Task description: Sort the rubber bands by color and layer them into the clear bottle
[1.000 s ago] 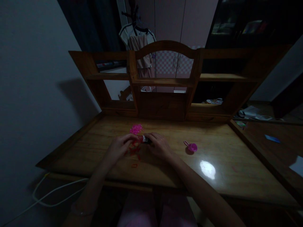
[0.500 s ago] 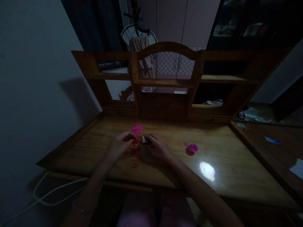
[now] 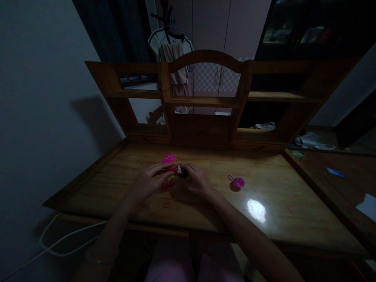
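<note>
Between my hands lies a small dark bottle [image 3: 180,170] with a red end and a white label. My right hand [image 3: 198,181] is closed around its dark end. The fingers and thumb of my left hand [image 3: 149,181] close on the red end from the other side. Under and beside my left fingers are scattered small red pieces [image 3: 167,185], partly hidden by the hand. Just beyond the hands sits a heap of small pink loops [image 3: 169,158]. One orange-red loop [image 3: 167,205] lies apart, nearer the desk's front edge.
A pink cup with a looped handle [image 3: 238,182] rests to the right on the wooden desk [image 3: 205,215]. A wooden shelf unit [image 3: 202,102] rises along the back. White cables [image 3: 70,235] hang at the lower left. A blue card [image 3: 335,172] lies on the surface at far right.
My left fingers have shifted on the red end, reaching further over it. The bottle is tilted slightly differently. My right hand keeps its hold, and the cup stays put.
</note>
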The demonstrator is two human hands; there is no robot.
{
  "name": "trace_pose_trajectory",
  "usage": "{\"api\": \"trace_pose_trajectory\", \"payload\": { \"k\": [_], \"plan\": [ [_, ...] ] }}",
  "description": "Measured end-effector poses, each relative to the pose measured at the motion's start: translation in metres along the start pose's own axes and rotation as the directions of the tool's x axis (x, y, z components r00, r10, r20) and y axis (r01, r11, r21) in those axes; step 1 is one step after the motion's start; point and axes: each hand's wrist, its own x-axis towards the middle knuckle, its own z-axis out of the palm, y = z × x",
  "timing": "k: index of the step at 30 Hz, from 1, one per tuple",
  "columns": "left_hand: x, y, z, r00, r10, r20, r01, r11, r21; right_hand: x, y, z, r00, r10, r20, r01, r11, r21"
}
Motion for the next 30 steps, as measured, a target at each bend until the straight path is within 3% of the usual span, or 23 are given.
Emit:
{"api": "trace_pose_trajectory", "payload": {
  "k": [5,11,14,21,26,30],
  "plan": [
    [0.003,-0.01,0.0,0.981,0.161,-0.105,-0.151,0.984,0.097,0.001,0.001,0.001,0.999,-0.024,-0.027,0.025,0.999,0.036],
    [0.006,-0.008,0.0,0.96,0.205,-0.191,-0.184,0.976,0.119,0.001,0.0,0.002,0.999,-0.025,-0.041,0.028,0.997,0.074],
    [0.005,-0.008,0.0,0.972,0.188,-0.144,-0.176,0.98,0.094,0.0,-0.002,0.002,0.999,-0.029,-0.046,0.033,0.996,0.086],
    [0.001,-0.016,0.0,0.993,0.005,-0.121,-0.006,1.0,-0.01,0.001,-0.001,0.002,0.998,-0.035,-0.047,0.039,0.996,0.086],
    [0.005,-0.013,-0.003,0.972,0.194,-0.134,-0.178,0.976,0.123,0.001,-0.001,0.002,0.999,-0.019,-0.041,0.022,0.997,0.074],
    [0.009,-0.01,-0.002,0.94,0.26,-0.221,-0.219,0.956,0.193,0.001,-0.002,0.002,0.999,-0.014,-0.046,0.018,0.997,0.079]
  ]
}}
